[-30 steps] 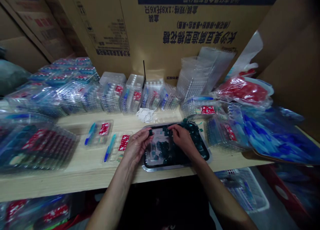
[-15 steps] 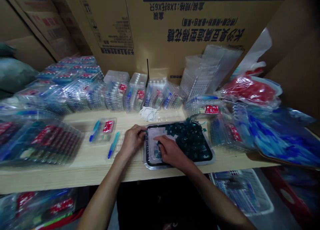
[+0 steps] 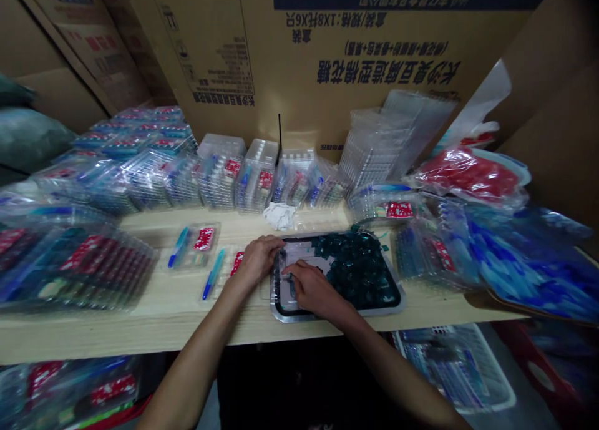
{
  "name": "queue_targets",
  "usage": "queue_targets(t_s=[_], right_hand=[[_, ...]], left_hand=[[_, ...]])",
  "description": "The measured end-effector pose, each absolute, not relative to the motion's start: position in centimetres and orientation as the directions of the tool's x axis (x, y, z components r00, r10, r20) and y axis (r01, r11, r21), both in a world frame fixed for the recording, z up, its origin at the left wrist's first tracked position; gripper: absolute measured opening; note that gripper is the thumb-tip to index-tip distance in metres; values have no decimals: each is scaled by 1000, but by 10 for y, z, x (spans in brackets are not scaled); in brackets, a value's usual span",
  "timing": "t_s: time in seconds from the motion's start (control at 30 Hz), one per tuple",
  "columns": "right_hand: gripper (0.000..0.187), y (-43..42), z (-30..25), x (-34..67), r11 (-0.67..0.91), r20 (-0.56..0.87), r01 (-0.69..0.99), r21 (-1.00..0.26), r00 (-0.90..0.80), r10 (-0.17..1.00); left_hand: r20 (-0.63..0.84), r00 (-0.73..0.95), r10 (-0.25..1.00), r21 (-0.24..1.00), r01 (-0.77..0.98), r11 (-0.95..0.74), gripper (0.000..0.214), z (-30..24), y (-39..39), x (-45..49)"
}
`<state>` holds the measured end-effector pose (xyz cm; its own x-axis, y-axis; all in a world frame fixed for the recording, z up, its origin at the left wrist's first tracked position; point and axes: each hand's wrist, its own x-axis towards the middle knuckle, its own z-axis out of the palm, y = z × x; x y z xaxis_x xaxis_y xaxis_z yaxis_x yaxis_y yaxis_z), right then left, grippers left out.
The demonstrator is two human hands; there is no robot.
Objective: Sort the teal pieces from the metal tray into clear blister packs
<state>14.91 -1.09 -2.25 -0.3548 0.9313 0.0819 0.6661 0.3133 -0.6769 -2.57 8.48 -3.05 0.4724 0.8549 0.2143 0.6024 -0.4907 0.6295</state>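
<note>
A shallow metal tray [image 3: 337, 315] with a black inner border sits on the wooden shelf. Dark teal translucent pieces [image 3: 358, 269] lie heaped over its right half, while its left part shows pale bare base. My right hand [image 3: 315, 289] rests on that bare part, fingers close to a small teal piece [image 3: 292, 286]. My left hand [image 3: 257, 259] sits at the tray's left rim, its fingertips against the metal. Whether either hand holds anything is hidden by the fingers.
Stacks of clear blister trays with blue pens and red cards [image 3: 219, 181] line the back of the shelf. A loose blue pen [image 3: 214, 274] and a crumpled white tissue [image 3: 279, 216] lie nearby. Red and blue plastic bags [image 3: 470, 177] fill the right, with a white basket [image 3: 452, 367] below.
My right hand has moved left and toward me, from above the teal pieces onto the tray's bare part. The teal pieces now lie gathered to the right. The view has shifted slightly.
</note>
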Motion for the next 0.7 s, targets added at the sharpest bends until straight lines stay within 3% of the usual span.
queue_targets(t_s=[0.17,0.37,0.47,0.57,0.7], right_hand=[[39,-10,-24,151,310,109,619,-721,-340,934],[30,3,-21,157,143,109,406,-903,-107,988],[34,12,-21,156,139,123,265,-954,-78,989],[41,13,-19,149,221,206,282,-933,-85,975],[52,5,-13,135,319,304,431,-844,-105,947]], left_hand=[[254,444,860,602,623,-499,25,-30,83,-25],[246,388,888,563,689,-457,29,-31,62,-32],[305,224,926,631,681,-373,34,-23,45,-28],[260,59,964,838,483,-255,30,-12,28,-17],[15,103,995,995,96,-25,28,-8,17,-3]])
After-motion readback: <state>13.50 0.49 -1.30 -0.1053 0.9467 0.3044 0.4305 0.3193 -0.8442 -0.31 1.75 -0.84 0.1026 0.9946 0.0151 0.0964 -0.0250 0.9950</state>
